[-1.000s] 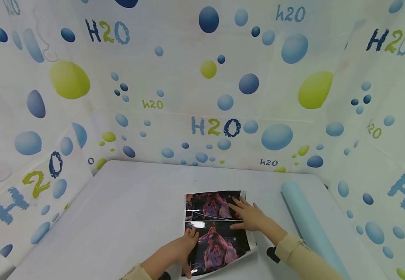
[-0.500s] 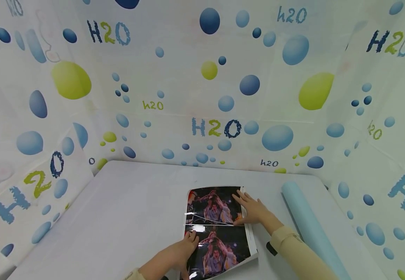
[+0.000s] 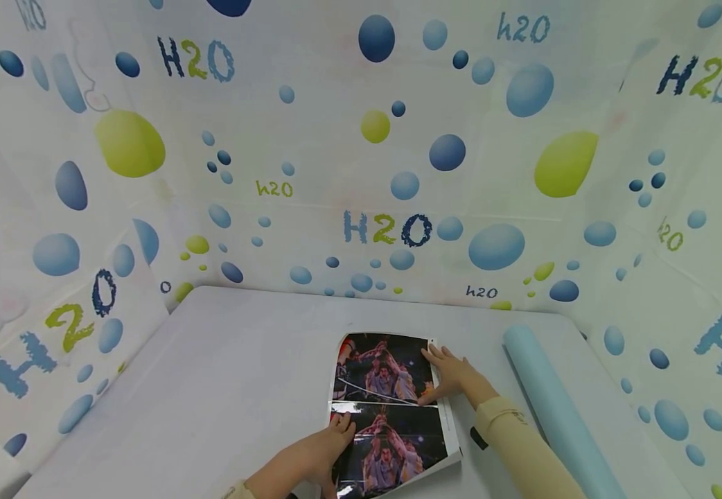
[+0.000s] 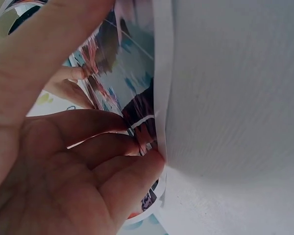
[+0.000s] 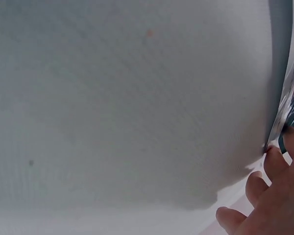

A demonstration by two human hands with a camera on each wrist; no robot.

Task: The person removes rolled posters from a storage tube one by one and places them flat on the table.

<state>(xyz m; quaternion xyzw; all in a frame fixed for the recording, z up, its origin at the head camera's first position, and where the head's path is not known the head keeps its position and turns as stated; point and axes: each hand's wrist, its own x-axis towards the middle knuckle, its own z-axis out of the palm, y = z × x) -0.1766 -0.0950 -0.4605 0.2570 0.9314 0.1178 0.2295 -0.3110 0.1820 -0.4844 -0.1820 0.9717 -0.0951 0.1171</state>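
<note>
A glossy photo sheet (image 3: pixel 392 433) with two similar dark, colourful pictures and a white border lies between the hands in the head view. Its far-left corner looks rounded and lifted. My left hand (image 3: pixel 326 447) rests on the sheet's left edge; in the left wrist view its fairly straight fingers touch that border, thumb spread away. My right hand (image 3: pixel 454 378) lies at the upper right edge with thumb and forefinger spread over the border. In the right wrist view, the right-hand fingertips (image 5: pixel 274 159) are right at the edge of the sheet (image 5: pixel 289 93).
A white table (image 3: pixel 242 367) carries the sheet. To the right lies a long light-blue roll (image 3: pixel 554 402), close beside the right forearm. Walls covered with bubble-and-H2O printed sheeting (image 3: pixel 336 138) stand behind and at both sides.
The right hand has moved off the upper picture to the sheet's right edge. The sheet's far end has curled up at its left corner. The left hand has stayed nearly in place.
</note>
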